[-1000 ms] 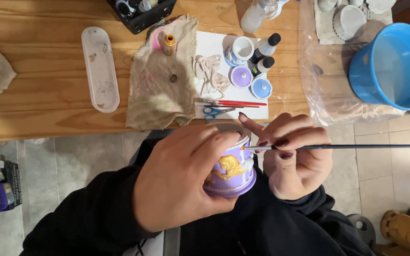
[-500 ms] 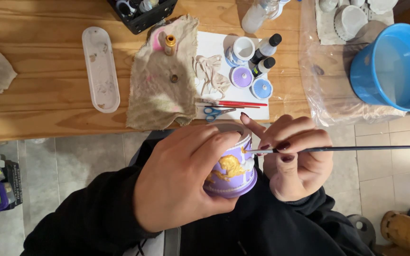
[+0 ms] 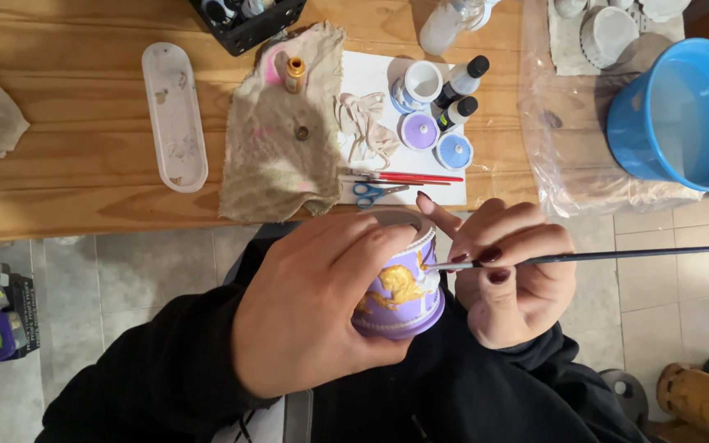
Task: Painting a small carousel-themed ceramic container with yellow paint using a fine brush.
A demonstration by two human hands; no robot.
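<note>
The left hand (image 3: 313, 320) grips a small purple ceramic pot (image 3: 400, 299); its gold horse looks painted, and the right hand (image 3: 510, 279) pinches a thin paintbrush (image 3: 601, 257) touching white trim.

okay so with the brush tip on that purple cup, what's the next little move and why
Probably a short stroke along the gold figure: the thin paintbrush in the right hand has its tip at the purple cup beside that figure, and the left hand grips the cup.
</note>
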